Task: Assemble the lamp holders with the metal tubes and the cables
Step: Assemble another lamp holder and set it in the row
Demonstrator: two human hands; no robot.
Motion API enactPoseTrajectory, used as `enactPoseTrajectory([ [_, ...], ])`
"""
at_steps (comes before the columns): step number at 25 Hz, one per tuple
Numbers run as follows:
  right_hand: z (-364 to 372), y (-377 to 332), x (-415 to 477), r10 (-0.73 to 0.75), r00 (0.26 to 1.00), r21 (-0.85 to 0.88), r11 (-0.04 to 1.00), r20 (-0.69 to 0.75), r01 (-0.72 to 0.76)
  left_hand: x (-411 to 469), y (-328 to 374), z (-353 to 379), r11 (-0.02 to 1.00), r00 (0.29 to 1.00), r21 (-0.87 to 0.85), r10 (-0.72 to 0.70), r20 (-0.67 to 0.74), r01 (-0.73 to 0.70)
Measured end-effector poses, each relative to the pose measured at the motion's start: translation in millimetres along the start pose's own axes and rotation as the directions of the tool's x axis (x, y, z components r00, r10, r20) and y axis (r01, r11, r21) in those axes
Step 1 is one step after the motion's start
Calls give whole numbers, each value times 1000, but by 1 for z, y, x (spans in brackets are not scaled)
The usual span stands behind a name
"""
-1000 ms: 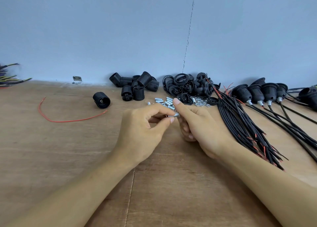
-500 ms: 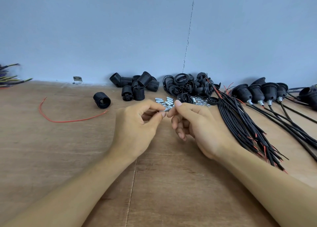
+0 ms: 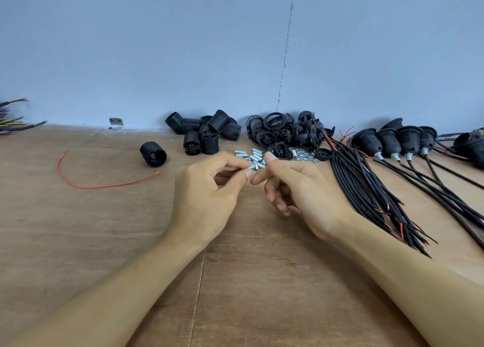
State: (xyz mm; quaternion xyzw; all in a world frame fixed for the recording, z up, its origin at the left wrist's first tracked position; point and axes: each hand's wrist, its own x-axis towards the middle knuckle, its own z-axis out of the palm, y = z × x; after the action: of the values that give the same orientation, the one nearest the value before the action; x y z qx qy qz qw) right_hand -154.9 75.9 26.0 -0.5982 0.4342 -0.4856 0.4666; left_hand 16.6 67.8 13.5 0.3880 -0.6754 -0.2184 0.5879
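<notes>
My left hand (image 3: pixel 207 197) pinches a short threaded metal tube (image 3: pixel 254 166) between thumb and forefinger, above the wooden table (image 3: pixel 78 242). My right hand (image 3: pixel 306 192) is just to its right; the forefinger and thumb reach toward the tube's right end, and I see no grip on it. Behind my fingertips lies a small heap of metal tubes (image 3: pixel 255 153) with several nuts (image 3: pixel 303 157) beside it. A bundle of black cables (image 3: pixel 366 189) with red cores fans out on the right. Black lamp holder bodies (image 3: pixel 209 134) are piled at the wall.
A heap of black rings and caps (image 3: pixel 282 131) sits at the back centre. Several holders with cables fitted (image 3: pixel 392 142) line the back right. A lone holder (image 3: pixel 153 154) and a loose red wire (image 3: pixel 99 187) lie on the left, more wires (image 3: pixel 10 121) at the far left edge.
Both hands have moved slightly away from me toward the tube heap. My right hand has loosened from the tube, and its lower fingers have uncurled.
</notes>
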Motion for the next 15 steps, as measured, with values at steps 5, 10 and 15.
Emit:
enactPoseTrajectory([
  [5,1,0,0,-46,999,91,995,8,45,2,-1,-1,999,999,-3,-32,6,32],
  [10,1,0,1,6,1000,102,995,6,-7,2,-1,-1,999,999,-22,-34,-7,33],
  [15,-2,1,1,14,1000,36,999,5,-14,2,-2,-1,1000,1000,-3,-10,-23,10],
])
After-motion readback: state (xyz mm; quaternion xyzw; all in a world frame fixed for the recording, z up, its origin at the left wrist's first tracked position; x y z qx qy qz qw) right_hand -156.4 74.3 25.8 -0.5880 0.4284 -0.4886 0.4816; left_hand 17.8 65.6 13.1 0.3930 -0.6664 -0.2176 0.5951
